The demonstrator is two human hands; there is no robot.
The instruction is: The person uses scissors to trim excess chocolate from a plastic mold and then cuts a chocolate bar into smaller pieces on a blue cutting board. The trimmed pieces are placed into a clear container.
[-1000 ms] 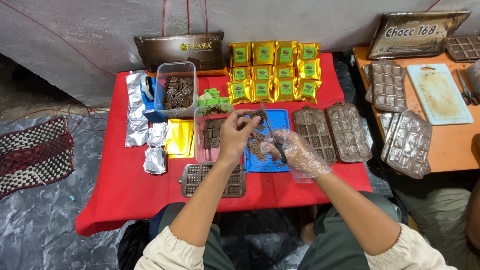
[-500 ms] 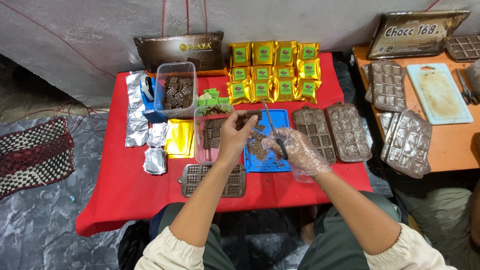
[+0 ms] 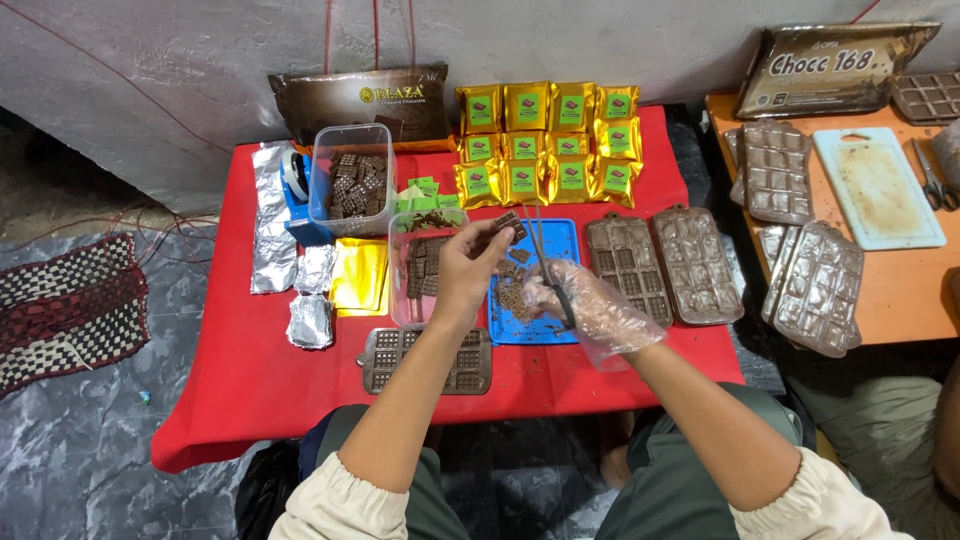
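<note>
My left hand (image 3: pixel 468 270) pinches a small brown chocolate piece (image 3: pixel 508 224) above the blue tray (image 3: pixel 566 236). My right hand (image 3: pixel 590 306), in a clear plastic glove, grips scissors (image 3: pixel 545 262) whose blades point up toward that piece. Chocolate crumbs and scraps lie on the tray beneath. A clear tub (image 3: pixel 411 312) with chocolate squares stands just left of the tray, under my left wrist.
On the red table (image 3: pixel 250 370) lie a filled mould (image 3: pixel 430 358) near the front, two brown moulds (image 3: pixel 660 264) to the right, gold packets (image 3: pixel 540 140) at the back, a tub of chocolates (image 3: pixel 352 180), and foil wraps (image 3: pixel 310 320). An orange side table (image 3: pixel 900 290) holds more moulds and a cutting board (image 3: pixel 878 186).
My hands stay over the blue tray. The chocolate piece and the scissors have shifted only slightly.
</note>
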